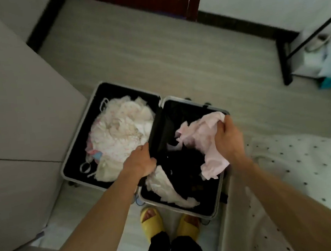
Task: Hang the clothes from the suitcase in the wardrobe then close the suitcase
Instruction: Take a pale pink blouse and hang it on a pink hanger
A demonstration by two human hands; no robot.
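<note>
An open grey suitcase (221, 190) with black lining lies flat on the floor. Its left half holds a heap of white and pale pink clothes (121, 135). The right half holds dark clothing (184, 164) and a white garment (166, 188). My right hand (227, 137) grips a crumpled light pink garment (200, 142) and holds it above the right half. My left hand (142, 162) grips the black middle divider (153, 134) between the two halves.
A light wardrobe panel (12, 99) stands on the left. A bed with a dotted white cover (298, 173) is at the right. A black metal rack (283, 59) with bags stands at the far right. My feet in yellow slippers (151, 221) stand just before the suitcase.
</note>
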